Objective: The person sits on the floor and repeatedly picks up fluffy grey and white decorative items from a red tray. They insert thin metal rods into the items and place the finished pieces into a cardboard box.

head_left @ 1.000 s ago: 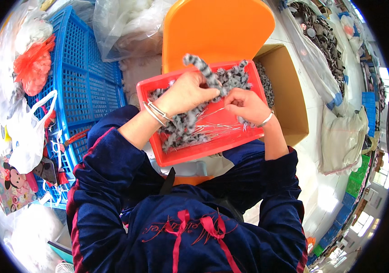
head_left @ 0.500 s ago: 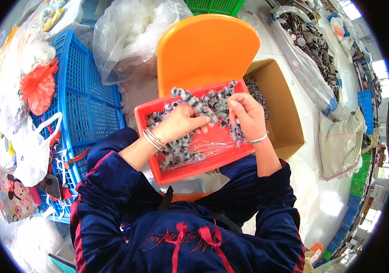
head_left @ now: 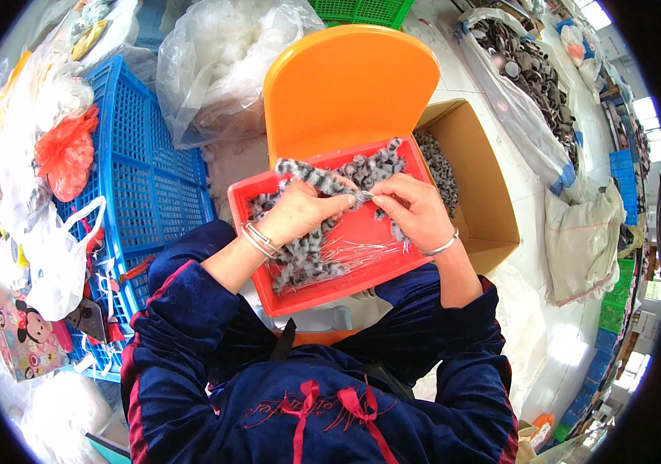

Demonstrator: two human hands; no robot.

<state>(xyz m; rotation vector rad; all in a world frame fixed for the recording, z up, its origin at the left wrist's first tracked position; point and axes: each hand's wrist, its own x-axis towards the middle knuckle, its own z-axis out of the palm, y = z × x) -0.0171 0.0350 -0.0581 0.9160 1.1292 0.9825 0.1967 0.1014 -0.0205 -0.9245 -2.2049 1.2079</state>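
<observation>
A red plastic tray (head_left: 330, 299) lies across my lap, tilted a little. My left hand (head_left: 297, 214) is closed on a furry grey-and-black striped plush strip (head_left: 301, 172), whose long part points up and left above the hand. My right hand (head_left: 417, 210) pinches right at the strip's near end, fingertips almost meeting those of the left. Something thin and pale shows between the right fingertips, too small to name. More striped plush pieces (head_left: 307, 267) lie along the tray's left and far sides. Thin whitish strands (head_left: 361, 252) are spread over its floor.
Beyond the tray stands an orange chair back (head_left: 350, 89). A cardboard box (head_left: 473, 178) with small grey plush pieces is at its right. On the left stand a blue crate (head_left: 133, 170) and a clear bag of white stuffing (head_left: 230, 62). Sacks (head_left: 586, 247) lie farther right.
My right hand has come left and down, from apart to the strip's end at my left fingertips. The strip in my left hand now points more to the upper left.
</observation>
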